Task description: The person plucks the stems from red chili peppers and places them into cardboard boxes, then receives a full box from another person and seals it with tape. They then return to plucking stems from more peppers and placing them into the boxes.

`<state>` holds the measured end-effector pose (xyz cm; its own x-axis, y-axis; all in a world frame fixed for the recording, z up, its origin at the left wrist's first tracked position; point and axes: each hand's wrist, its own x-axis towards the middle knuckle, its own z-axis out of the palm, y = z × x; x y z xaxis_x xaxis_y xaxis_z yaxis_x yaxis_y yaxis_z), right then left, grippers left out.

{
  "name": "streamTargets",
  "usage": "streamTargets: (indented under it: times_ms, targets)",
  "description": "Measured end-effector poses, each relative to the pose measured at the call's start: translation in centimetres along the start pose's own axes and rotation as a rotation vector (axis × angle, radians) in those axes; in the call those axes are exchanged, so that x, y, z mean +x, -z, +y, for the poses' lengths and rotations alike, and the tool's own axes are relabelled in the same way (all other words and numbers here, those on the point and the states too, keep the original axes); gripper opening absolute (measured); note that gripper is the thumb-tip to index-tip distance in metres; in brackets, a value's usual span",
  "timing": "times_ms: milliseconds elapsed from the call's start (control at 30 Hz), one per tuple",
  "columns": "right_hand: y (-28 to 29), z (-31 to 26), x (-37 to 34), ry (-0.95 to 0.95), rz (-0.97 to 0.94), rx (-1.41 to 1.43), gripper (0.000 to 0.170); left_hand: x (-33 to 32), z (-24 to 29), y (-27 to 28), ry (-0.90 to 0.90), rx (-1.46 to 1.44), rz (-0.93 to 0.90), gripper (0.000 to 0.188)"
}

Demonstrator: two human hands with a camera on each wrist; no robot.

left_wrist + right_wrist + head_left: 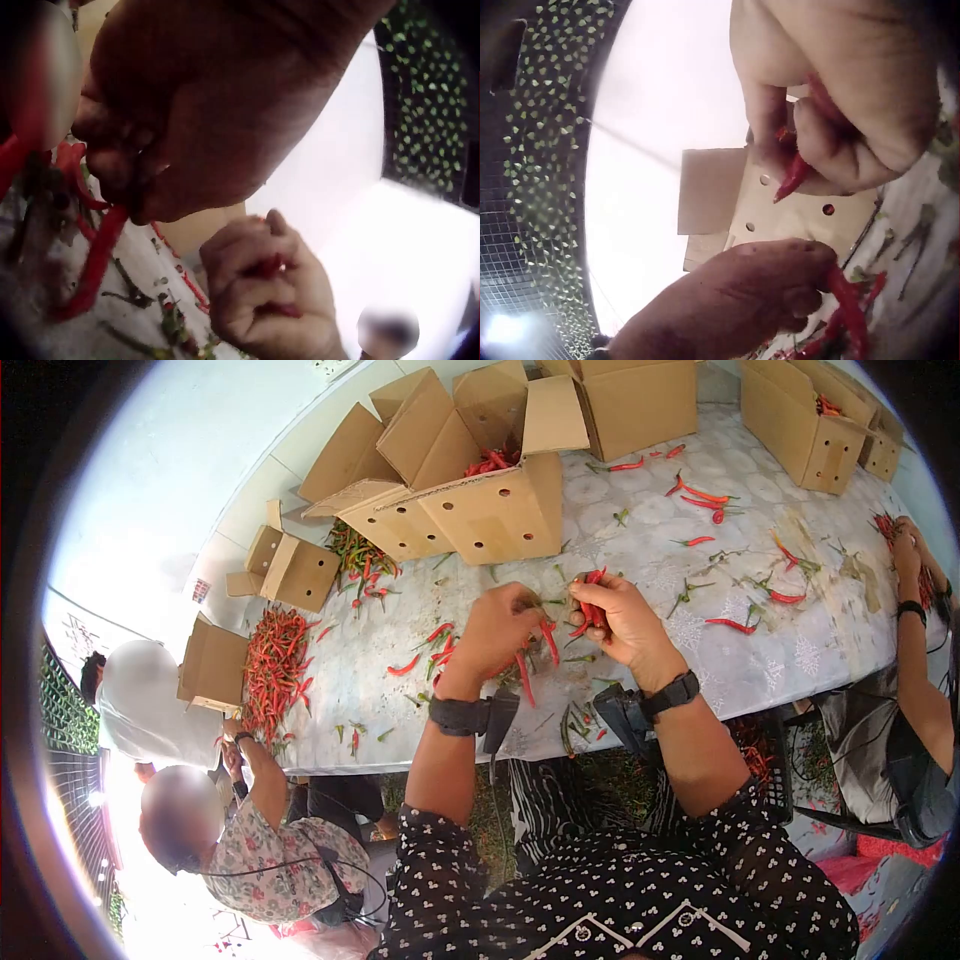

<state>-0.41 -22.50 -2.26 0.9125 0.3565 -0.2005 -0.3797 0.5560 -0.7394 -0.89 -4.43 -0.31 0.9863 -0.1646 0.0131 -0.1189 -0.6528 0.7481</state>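
Observation:
My left hand (492, 635) is curled over the table's near middle, its fingertips pinching red chili peppers (847, 304) that hang below them. Close beside it, my right hand (628, 628) grips several red chili peppers (592, 615) against the palm, with the thumb over them. One pepper tip (793, 180) pokes out under the right fingers. In the left wrist view, the back of the left hand (202, 112) hides part of its grip. Red chilies and loose green stems (575, 725) lie on the patterned tablecloth (640, 530) around both hands.
Cardboard boxes (500, 510) with chilies inside line the far side. A large heap of red chilies (275, 670) lies at the left, beside a greener pile (355, 550). People sit at the left and right ends, one working with a hand (910, 555) among chilies.

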Motion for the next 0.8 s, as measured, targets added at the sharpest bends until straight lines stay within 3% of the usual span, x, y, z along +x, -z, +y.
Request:
streamTargets:
  times_ms: [33, 100, 233, 300, 367, 400, 500, 567, 600, 700, 800]
  targets:
    - [0.0, 0.1, 0.1, -0.007, 0.007, -0.043, 0.012, -0.3, 0.2, 0.2, 0.001, 0.001, 0.0, 0.021]
    - [-0.4, 0.2, -0.1, -0.023, -0.005, -0.124, 0.012, -0.9, 0.4, 0.7, 0.049, -0.518, 0.038, 0.015]
    - [-1.5, 0.5, -1.0, -0.104, -0.083, -0.216, 0.012, -1.5, 1.5, 0.1, 0.044, -0.496, 0.082, 0.015]
    - [-2.3, 0.1, -1.4, -0.145, -0.185, -0.271, 0.012, -2.4, 2.2, 1.5, -0.03, -0.274, 0.083, 0.018]
    - [-2.8, 0.2, -1.5, -0.152, -0.207, -0.275, 0.014, -2.2, 0.4, 0.8, -0.248, -0.259, 0.263, 0.018]
    - [-3.0, 0.7, -1.4, -0.16, -0.202, -0.292, 0.014, -2.7, 0.1, 1.0, -0.245, -0.277, 0.27, 0.018]
    - [-2.1, 1.0, -1.4, -0.059, -0.135, -0.353, 0.015, -2.8, 0.4, 1.0, -0.168, -0.214, 0.227, 0.019]
    - [-2.3, 1.1, -1.5, -0.065, -0.24, -0.357, 0.016, -3.3, 0.2, 1.3, 0.125, -0.723, -0.06, 0.018]
    - [-2.6, 1.0, -1.7, -0.06, -0.24, -0.362, 0.017, -3.4, 0.3, 1.3, 0.123, -0.72, -0.062, 0.018]
    - [-2.4, 0.9, -1.9, -0.065, -0.326, -0.369, 0.017, -3.7, 0.2, 1.3, 0.154, -1.097, -0.091, 0.021]
    - [-1.8, 1.5, -1.3, -0.01, -0.283, -0.147, 0.016, -3.5, -1.4, 2.2, 0.135, -0.935, -0.038, 0.029]
